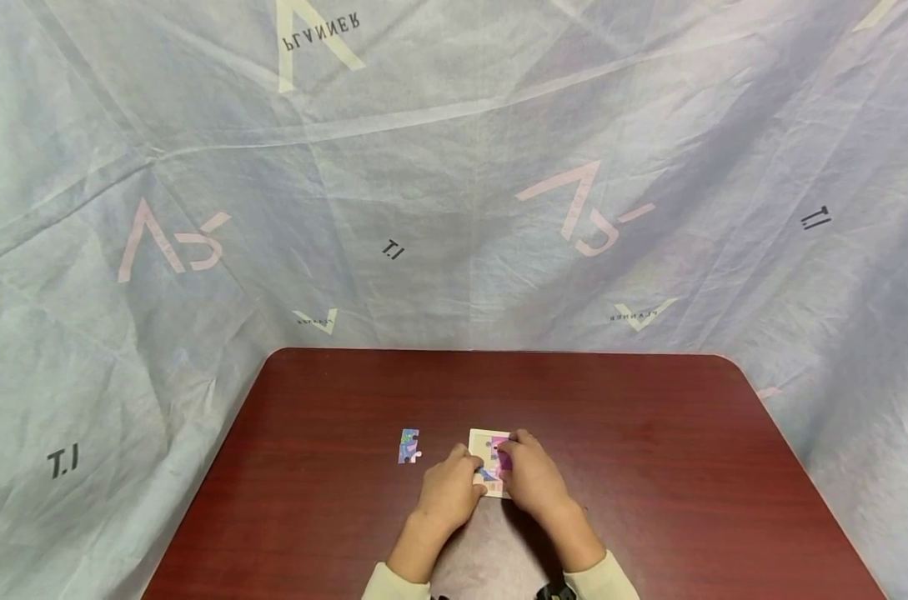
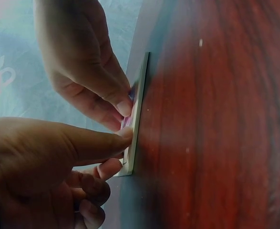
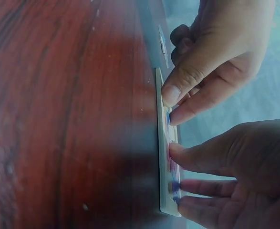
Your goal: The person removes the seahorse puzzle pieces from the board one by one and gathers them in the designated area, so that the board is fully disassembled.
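A small cream-rimmed puzzle board [image 1: 479, 440] lies flat on the table, with pink and blue picture pieces in its tray. My left hand [image 1: 448, 490] holds the board at its left side, thumb on the near rim and index finger by a blue patch. From the right, my right hand [image 1: 534, 477] pinches a pink puzzle piece [image 1: 504, 461] between thumb and fingers, right over the tray. The right hand partly covers that piece and the board's right side. Left of the board lies a joined blue puzzle section [image 1: 408, 447] with knobs and notches.
The dark red wooden table [image 1: 333, 400] has rounded far corners. Behind it and along both sides hangs a pale grey printed cloth [image 1: 438, 183]. Light sleeves [image 1: 604, 579] and a dark wrist strap [image 1: 555, 591] show at the bottom.
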A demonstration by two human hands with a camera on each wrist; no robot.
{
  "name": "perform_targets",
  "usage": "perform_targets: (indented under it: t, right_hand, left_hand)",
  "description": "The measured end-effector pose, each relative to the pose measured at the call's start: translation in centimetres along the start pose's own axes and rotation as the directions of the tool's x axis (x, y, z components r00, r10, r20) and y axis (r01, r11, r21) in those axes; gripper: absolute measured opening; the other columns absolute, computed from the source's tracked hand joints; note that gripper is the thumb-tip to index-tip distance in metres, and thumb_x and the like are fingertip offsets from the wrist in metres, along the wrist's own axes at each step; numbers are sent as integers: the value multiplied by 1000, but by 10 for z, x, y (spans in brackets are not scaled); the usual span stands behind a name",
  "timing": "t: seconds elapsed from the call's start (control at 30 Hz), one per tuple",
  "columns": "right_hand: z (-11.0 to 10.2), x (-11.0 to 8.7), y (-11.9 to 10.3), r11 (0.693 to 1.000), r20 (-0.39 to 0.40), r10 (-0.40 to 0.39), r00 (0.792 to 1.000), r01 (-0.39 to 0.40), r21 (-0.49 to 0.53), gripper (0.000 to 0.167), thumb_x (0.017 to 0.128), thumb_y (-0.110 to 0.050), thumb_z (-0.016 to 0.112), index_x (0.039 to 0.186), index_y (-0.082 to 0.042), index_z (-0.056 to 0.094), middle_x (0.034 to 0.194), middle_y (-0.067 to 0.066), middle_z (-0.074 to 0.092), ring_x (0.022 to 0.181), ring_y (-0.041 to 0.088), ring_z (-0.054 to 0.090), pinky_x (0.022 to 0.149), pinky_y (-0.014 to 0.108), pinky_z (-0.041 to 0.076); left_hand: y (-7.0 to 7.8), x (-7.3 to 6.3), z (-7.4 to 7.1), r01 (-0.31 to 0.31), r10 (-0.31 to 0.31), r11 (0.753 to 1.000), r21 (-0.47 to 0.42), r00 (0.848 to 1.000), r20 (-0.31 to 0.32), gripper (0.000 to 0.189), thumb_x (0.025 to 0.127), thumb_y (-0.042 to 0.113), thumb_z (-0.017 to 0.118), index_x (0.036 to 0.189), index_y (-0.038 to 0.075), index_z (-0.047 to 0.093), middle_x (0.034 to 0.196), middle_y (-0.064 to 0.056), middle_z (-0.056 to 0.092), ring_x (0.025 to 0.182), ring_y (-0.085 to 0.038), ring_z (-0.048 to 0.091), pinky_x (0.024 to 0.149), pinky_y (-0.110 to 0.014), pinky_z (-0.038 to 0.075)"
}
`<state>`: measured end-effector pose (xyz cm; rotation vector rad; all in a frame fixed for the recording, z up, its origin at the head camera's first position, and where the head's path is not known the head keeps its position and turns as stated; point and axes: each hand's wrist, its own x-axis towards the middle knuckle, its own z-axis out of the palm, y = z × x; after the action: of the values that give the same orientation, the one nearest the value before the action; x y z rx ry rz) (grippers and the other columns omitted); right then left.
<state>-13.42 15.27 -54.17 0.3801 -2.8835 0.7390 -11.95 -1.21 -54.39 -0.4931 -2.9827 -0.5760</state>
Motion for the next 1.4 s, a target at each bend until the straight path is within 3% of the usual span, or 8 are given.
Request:
perform_targets:
  t: [0.2, 0.7, 0.97, 1.4]
  right_hand:
    - [-1, -1, 1, 1000, 10, -8, 1000, 8, 2, 35, 74, -1, 86, 108, 3, 77, 112, 11, 66, 107, 31, 64, 89, 47, 58]
    - [-3, -4, 1, 1000, 99, 11, 995, -8, -27, 33, 69, -10, 86, 97, 2, 72, 112, 15, 60, 108, 34, 58, 94, 48, 53]
    - [-7, -3, 0, 999, 125, 16, 992, -11, -44, 46, 71, -10, 88, 111, 7, 73, 115, 17, 61, 110, 36, 59, 96, 49, 54]
    - [-8, -4, 2, 1000, 115, 1, 993, 2, -24, 47, 73, -9, 91, 113, 7, 73, 115, 15, 62, 109, 36, 58, 97, 49, 53]
  left_hand:
    - [0, 0, -1, 4, -4, 1000, 1, 1000, -5, 32, 81, 24, 89, 110, 14, 79, 101, -2, 66, 72, -26, 71, 63, -40, 57]
    - [1, -2, -2, 14, -14, 1000, -1, 1000, 3, 35, 80, 23, 90, 112, 13, 79, 104, -2, 66, 74, -26, 72, 64, -39, 57]
    - [1, -2, -1, 17, -17, 1000, -10, 1000, 4, 34, 81, 23, 89, 111, 13, 77, 102, -2, 65, 71, -26, 70, 63, -40, 56]
    - [3, 0, -4, 23, -23, 1000, -11, 999, 37, 36, 83, 24, 88, 113, 10, 73, 102, -6, 70, 77, -29, 73, 66, -43, 58]
